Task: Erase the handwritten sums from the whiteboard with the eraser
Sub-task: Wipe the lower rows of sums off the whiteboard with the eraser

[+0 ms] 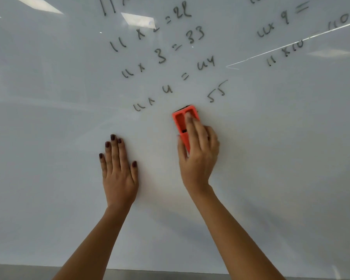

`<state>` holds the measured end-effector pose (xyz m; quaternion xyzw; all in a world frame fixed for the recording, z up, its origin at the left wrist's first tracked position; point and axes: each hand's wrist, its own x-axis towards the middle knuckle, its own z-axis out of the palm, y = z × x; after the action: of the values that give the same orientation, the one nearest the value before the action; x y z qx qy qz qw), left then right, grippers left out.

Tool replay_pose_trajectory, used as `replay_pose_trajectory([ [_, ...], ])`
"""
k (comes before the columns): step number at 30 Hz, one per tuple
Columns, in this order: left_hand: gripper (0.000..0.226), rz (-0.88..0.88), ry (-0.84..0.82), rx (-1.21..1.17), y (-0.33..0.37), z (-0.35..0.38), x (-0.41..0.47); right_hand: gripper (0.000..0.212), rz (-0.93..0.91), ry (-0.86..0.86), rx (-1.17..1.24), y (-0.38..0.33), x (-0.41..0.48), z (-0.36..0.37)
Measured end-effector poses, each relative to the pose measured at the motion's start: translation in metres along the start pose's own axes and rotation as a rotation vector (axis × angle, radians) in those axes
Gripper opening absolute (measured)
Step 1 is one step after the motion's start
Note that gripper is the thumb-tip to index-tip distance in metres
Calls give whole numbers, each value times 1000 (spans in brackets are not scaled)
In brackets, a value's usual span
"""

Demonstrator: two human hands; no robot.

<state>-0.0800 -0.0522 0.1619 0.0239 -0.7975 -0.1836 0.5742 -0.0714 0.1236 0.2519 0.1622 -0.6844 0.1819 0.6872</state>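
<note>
A white whiteboard (49,138) fills the view. Handwritten sums (166,55) in dark marker run across its upper middle and upper right; the lowest row shows only "55" (217,91). My right hand (198,156) is shut on an orange-red eraser (181,122), pressing it against the board just below the "11 x 4 = 44" row and left of the "55". My left hand (118,168) lies flat on the bare board to the left, fingers together and straight, holding nothing.
Ceiling lights reflect in the board at the upper left (138,20). A thin bright line (291,42) crosses the upper right. The board's grey bottom edge (170,274) runs along the bottom of the view.
</note>
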Motion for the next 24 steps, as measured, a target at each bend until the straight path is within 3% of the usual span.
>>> replay_pose_trajectory([
  [2,63,-2,6,2,1,0,0,46,-31,-17,-12,-2,3,-1],
  [5,63,-8,1,-5,2,-1,0,45,-487,-154,-52,-7,-3,-1],
  [7,63,-8,-3,-2,2,-2,-1,44,-579,-189,-78,1,1,-4],
  [8,63,-5,-3,0,2,-2,-1,42,-502,-154,-84,6,6,-6],
  [11,63,-1,-4,10,1,-2,-1,42,-17,8,-27,21,27,-12],
  [13,63,0,-2,14,1,-1,-1,45,58,20,-13,27,37,-16],
  [17,63,-7,9,13,1,-1,-1,42,-502,-194,-72,36,38,-24],
  [18,63,-6,9,11,1,-1,-2,41,-526,-196,-91,42,42,-26],
  [20,63,-3,10,10,1,-1,-2,42,-320,-88,-99,53,50,-27],
  [22,62,-4,11,12,1,-1,-2,45,51,59,-8,61,62,-29],
  [24,63,-6,14,9,2,-1,-1,47,212,133,-9,61,66,-29],
])
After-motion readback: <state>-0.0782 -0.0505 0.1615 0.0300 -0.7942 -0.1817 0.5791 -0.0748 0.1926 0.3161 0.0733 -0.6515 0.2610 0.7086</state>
